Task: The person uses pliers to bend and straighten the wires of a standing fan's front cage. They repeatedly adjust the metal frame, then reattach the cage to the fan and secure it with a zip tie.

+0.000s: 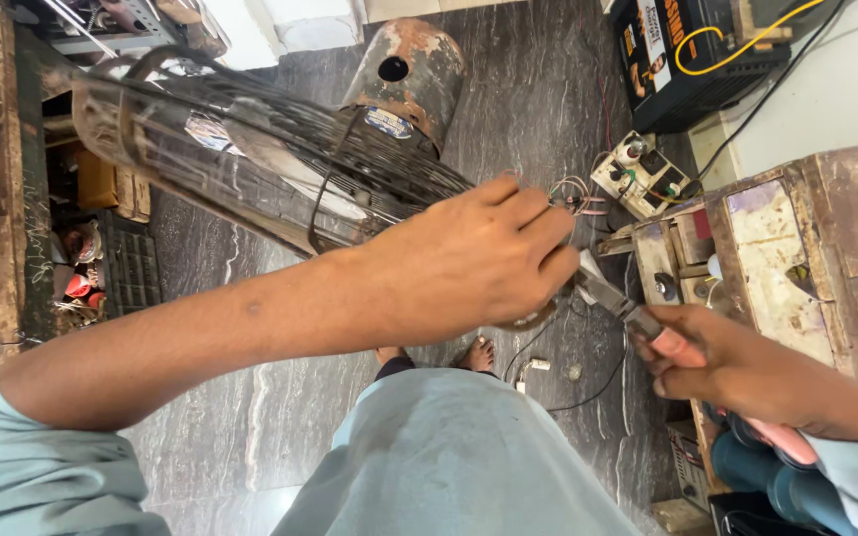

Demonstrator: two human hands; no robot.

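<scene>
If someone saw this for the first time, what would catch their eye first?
The left hand fills the middle of the view, gripping a bundle of thin wires beside a wire fan cage. At right, the right hand holds pink-handled pliers pointed at that spot. Behind, a rusty motor stands on the dark marble floor.

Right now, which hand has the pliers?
The right hand does: it grips the pink-handled pliers, whose metal tip points toward the left hand. The left hand holds no tool; it is closed against the wire fan guard.
</scene>
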